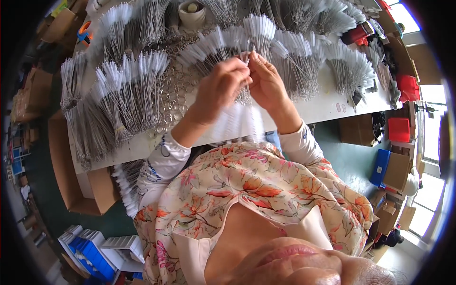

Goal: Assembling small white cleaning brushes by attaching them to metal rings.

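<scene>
My right hand (267,78) is closed in a pinch, thumb and fingertips together on what looks like a thin wire brush (245,58). Close beside it my left hand (222,84) has curled fingers, somewhat smeared by motion; what they grip is hidden. Just beyond both hands stand bundles of wire brushes (260,29) with white bristles and thin metal stems. Below my hands, at the table's near edge, lie more white bristles (238,123), blurred. Loose metal rings (173,97) are scattered on the table left of my left hand.
Brush bundles (130,78) cover the left of the white table (327,107), with another bundle (350,71) at right. A white cup-like container (192,16) and orange-handled scissors (84,33) are at the back. Cardboard boxes (97,192) and a blue bin (92,256) stand on the floor.
</scene>
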